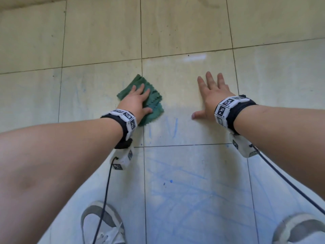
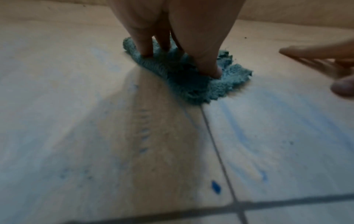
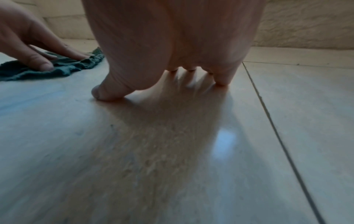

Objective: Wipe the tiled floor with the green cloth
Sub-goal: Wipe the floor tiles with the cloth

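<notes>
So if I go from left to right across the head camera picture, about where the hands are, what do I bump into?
Green cloth with the left hand pressing on it → bare tile → right hand, flat on the floor.

Glossy beige tiled floor (image 1: 184,29), dark grout lines, blue streaks (image 1: 184,187)

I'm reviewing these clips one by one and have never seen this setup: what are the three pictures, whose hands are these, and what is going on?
No machine here: a person crouches over a tiled floor, wearing cameras. One picture comes from the head, looking down; the other two from the wrists, looking along the fingers. The left hand presses a folded green cloth flat onto the floor. The right hand holds nothing; its spread fingers rest on bare tile. Blue streaks mark the tiles nearer the person's shoes.
</notes>
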The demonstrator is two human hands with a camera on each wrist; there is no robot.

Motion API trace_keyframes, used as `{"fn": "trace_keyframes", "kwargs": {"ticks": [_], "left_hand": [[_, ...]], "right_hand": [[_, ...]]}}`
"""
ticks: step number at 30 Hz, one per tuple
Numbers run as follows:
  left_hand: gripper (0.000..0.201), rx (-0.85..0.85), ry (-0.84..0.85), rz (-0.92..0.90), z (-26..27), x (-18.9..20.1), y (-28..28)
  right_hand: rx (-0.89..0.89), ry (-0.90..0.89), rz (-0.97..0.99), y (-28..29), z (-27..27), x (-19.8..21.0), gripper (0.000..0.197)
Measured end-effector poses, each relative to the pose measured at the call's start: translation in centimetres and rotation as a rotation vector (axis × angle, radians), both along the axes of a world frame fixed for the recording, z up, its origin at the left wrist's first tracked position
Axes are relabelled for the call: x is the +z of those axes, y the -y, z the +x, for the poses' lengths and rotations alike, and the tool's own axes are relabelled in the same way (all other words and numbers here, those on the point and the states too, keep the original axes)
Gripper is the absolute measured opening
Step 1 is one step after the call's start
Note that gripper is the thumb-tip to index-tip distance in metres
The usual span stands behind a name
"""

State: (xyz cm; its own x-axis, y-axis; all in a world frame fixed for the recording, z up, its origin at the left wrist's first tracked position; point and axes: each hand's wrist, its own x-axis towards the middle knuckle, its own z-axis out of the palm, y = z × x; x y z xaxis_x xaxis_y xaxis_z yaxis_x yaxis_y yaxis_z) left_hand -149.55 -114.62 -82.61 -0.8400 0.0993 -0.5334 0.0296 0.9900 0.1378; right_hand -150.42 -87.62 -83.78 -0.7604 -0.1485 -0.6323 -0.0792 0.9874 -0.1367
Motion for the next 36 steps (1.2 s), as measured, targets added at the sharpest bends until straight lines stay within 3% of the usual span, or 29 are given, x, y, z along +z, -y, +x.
{"fn": "trace_keyframes", "kwargs": {"ticks": [3,9,12,15,20,23,28,32,36], "left_hand": [[0.079,-0.025,0.022,-0.029,0.2,0.1,-0.8],[0.085,-0.241,0.136,0.029,3.9,0.0,-8.4],[0.085,-0.262,0.174,0.063,5.1,-0.5,-10.2],[0.085,-0.198,0.127,0.087,5.0,-0.5,-8.2],[0.084,0.112,0.036,0.034,4.5,-0.4,0.1],[0.082,0.180,0.038,0.002,4.8,-0.5,2.0],[0.080,0.013,0.082,-0.003,6.1,-0.4,-1.4],[0.082,-0.218,0.152,0.009,7.4,-0.5,-8.0],[0.082,-0.255,0.138,0.024,8.3,-1.4,-11.9]], "right_hand": [[0.016,-0.001,0.009,0.0,0.0,0.1,0.136],[0.030,-0.007,0.000,-0.1,-0.1,0.3,0.133],[0.032,-0.006,-0.012,-0.1,-0.1,0.3,0.131],[0.021,0.002,-0.002,-0.1,0.0,0.5,0.132],[-0.003,0.000,-0.008,-0.1,0.1,0.2,0.132],[0.010,-0.009,-0.006,-0.2,0.2,-0.1,0.132],[0.022,-0.017,0.010,-0.1,0.1,-0.1,0.131],[0.037,-0.024,0.023,-0.1,0.1,-0.3,0.128],[0.069,-0.052,0.050,-0.6,0.3,-0.5,0.117]]}}
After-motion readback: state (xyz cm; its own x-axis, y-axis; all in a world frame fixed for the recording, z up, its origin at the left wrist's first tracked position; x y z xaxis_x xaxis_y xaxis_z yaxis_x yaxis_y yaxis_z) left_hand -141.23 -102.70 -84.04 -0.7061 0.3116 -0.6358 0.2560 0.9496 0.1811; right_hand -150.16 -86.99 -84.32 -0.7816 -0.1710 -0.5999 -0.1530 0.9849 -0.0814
